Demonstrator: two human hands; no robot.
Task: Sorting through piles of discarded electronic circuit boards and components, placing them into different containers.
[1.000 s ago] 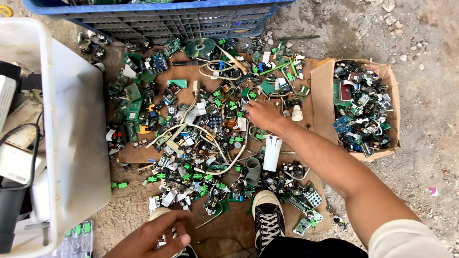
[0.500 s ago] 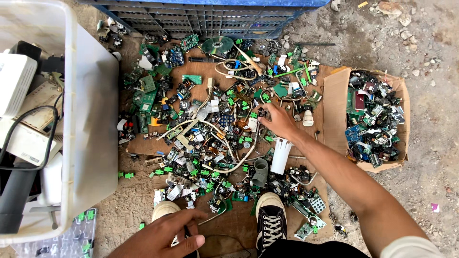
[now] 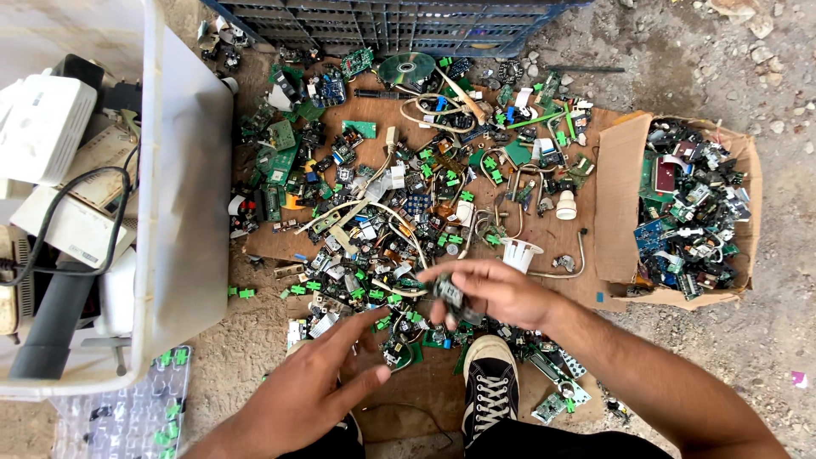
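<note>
My right hand (image 3: 493,291) hovers over the near part of a heap of electronic scrap (image 3: 399,195) and pinches a small dark electronic part (image 3: 450,297) between its fingers. My left hand (image 3: 319,387) is lower left of it, fingers spread, holding nothing, its fingertips a short way from the part. The heap of green circuit boards, cables and connectors lies on brown cardboard (image 3: 382,110). My black-and-white sneaker (image 3: 490,387) rests at the heap's near edge, just below my right hand.
A white plastic tub (image 3: 183,212) with white devices and black cables stands at the left. A cardboard box (image 3: 616,195) of sorted boards sits at the right. A blue crate (image 3: 399,25) lies at the far edge. A white bulb base (image 3: 520,253) lies in the heap.
My right hand has drawn back from the middle of the heap toward me with a small part in it. My left hand has risen to meet it. The camera moved closer.
</note>
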